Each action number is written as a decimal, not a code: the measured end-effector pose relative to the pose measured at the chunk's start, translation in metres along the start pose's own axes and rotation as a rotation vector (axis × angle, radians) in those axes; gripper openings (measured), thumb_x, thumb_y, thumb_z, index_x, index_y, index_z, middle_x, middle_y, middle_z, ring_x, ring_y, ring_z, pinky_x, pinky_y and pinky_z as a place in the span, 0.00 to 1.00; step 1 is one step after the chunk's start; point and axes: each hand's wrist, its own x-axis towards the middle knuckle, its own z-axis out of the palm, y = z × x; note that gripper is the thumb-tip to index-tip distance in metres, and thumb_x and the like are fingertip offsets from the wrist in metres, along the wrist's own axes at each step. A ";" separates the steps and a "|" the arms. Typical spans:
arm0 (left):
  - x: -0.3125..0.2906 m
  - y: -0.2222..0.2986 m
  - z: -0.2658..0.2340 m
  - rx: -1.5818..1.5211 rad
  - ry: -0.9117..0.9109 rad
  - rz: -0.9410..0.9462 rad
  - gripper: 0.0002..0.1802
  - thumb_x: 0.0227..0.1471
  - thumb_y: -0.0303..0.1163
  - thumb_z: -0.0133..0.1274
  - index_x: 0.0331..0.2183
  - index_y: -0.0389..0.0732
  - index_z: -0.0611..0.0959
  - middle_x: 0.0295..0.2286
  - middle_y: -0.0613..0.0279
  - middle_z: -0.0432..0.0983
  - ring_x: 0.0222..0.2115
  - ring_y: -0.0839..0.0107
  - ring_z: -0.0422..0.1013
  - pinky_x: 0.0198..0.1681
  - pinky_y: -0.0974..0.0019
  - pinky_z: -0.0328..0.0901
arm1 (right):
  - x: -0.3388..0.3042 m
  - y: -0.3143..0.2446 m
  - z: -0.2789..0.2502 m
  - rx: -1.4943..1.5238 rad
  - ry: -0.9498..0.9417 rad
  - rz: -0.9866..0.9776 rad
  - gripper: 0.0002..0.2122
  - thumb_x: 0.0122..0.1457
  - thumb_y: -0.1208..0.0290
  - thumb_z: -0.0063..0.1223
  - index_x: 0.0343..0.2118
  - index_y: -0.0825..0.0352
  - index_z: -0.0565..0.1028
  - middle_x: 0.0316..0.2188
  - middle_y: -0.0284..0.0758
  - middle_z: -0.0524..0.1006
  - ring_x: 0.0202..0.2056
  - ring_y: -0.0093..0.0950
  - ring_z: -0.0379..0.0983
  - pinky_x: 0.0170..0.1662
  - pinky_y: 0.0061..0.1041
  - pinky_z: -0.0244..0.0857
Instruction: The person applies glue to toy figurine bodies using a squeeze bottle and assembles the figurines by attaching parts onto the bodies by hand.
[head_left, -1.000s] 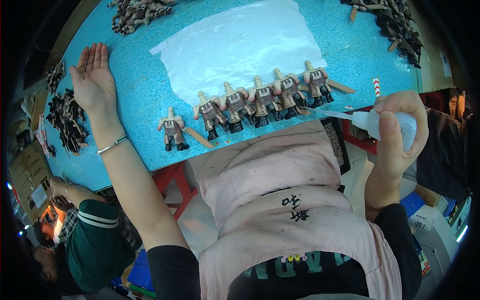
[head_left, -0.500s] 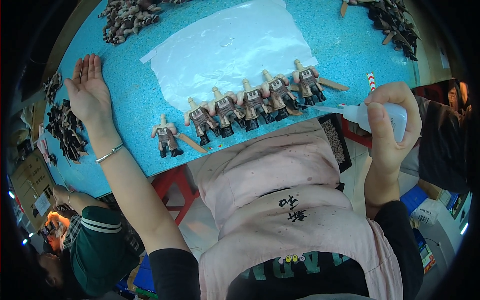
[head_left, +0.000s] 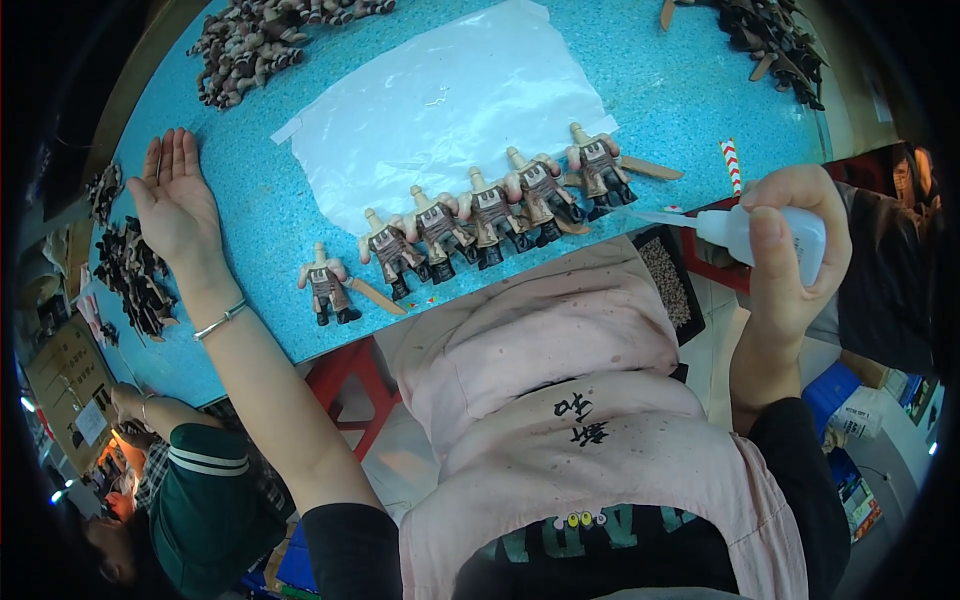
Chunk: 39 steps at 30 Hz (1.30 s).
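Note:
My right hand [head_left: 795,245] grips a white squeeze bottle [head_left: 765,238] with a long thin nozzle, its tip close to the feet of the rightmost headless toy figure [head_left: 600,172]. Several such figures [head_left: 490,215] lie in a slanting row along the table's near edge, with brown coats, dark boots and pale neck pegs. Apart from them, at the left end, lies one more figure [head_left: 325,285] beside a flat brown piece [head_left: 377,295]. My left hand [head_left: 178,205] rests palm up on the blue table, fingers stretched, holding nothing. Dark parts [head_left: 133,275] are heaped beside it.
A white plastic sheet [head_left: 450,100] lies behind the row on the blue table [head_left: 690,100]. Piles of pale parts [head_left: 245,50] and dark parts [head_left: 775,45] sit at the far corners. A red stool [head_left: 350,390] stands under the edge. Another person [head_left: 205,490] works at lower left.
The view has shifted slightly, so the table and figures sit a little further left. The bottle stays in my right hand, its nozzle near the rightmost figure's feet. My left hand keeps its palm-up pose.

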 end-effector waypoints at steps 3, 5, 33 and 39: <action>0.001 -0.001 -0.001 0.000 0.001 -0.003 0.30 0.65 0.45 0.24 0.46 0.22 0.63 0.48 0.36 0.59 0.53 0.48 0.58 0.62 0.51 0.54 | 0.000 0.006 -0.010 -0.030 0.085 -0.046 0.05 0.54 0.73 0.56 0.30 0.68 0.73 0.27 0.29 0.73 0.26 0.14 0.65 0.30 0.13 0.58; 0.001 -0.001 -0.001 -0.003 -0.004 -0.002 0.30 0.65 0.45 0.24 0.46 0.22 0.63 0.48 0.37 0.59 0.53 0.48 0.58 0.62 0.51 0.55 | -0.001 0.009 -0.015 -0.050 0.097 -0.037 0.05 0.54 0.73 0.56 0.30 0.68 0.73 0.27 0.28 0.73 0.26 0.14 0.65 0.30 0.13 0.57; 0.002 0.002 0.003 -0.075 0.044 -0.013 0.28 0.65 0.44 0.28 0.45 0.26 0.67 0.46 0.43 0.63 0.50 0.54 0.61 0.59 0.54 0.57 | 0.007 0.007 -0.017 -0.072 0.108 0.051 0.04 0.55 0.75 0.55 0.29 0.68 0.73 0.25 0.27 0.71 0.24 0.13 0.63 0.28 0.12 0.55; 0.002 -0.012 -0.010 -0.107 -0.040 0.010 0.25 0.64 0.46 0.34 0.44 0.32 0.72 0.41 0.53 0.70 0.42 0.61 0.68 0.50 0.59 0.63 | 0.026 0.022 -0.021 0.198 0.238 0.222 0.10 0.59 0.64 0.52 0.32 0.67 0.70 0.24 0.28 0.68 0.22 0.16 0.63 0.26 0.16 0.57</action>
